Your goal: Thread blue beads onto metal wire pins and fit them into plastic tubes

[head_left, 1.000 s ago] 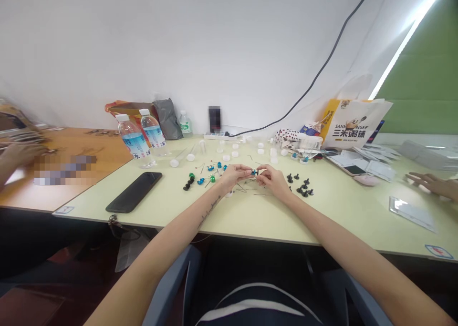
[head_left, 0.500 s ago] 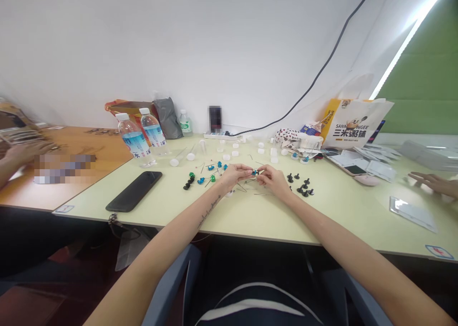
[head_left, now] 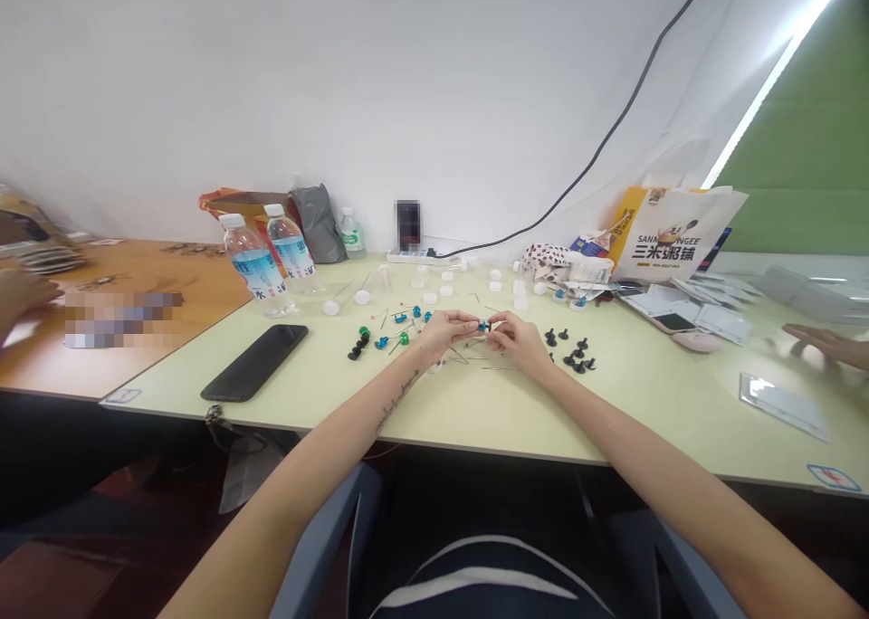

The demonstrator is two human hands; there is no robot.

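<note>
Over the middle of the pale table (head_left: 475,411), my left hand (head_left: 448,329) pinches a small blue piece (head_left: 482,326). Close on its right, my right hand (head_left: 514,337) has its fingers closed on a small dark piece (head_left: 490,327) that meets the blue one. To the left of my hands lie blue pieces (head_left: 381,342), green pieces (head_left: 405,338) and black pieces (head_left: 354,353), with thin metal pins around them. Several black stemmed pieces (head_left: 578,354) are scattered to the right of my right hand. Below my fingers are thin rods (head_left: 459,357).
A black phone (head_left: 255,363) lies at the left, with water bottles (head_left: 262,271) behind it. Clear tubes with white caps (head_left: 362,297) stand or lie along the back. A paper bag (head_left: 669,234) is at the back right. Other people's hands (head_left: 825,343) show at both sides.
My hands have barely moved and hold the same small pieces. At the far left, another person's hand has drawn back to the left; the hand at the right edge has shifted slightly.
</note>
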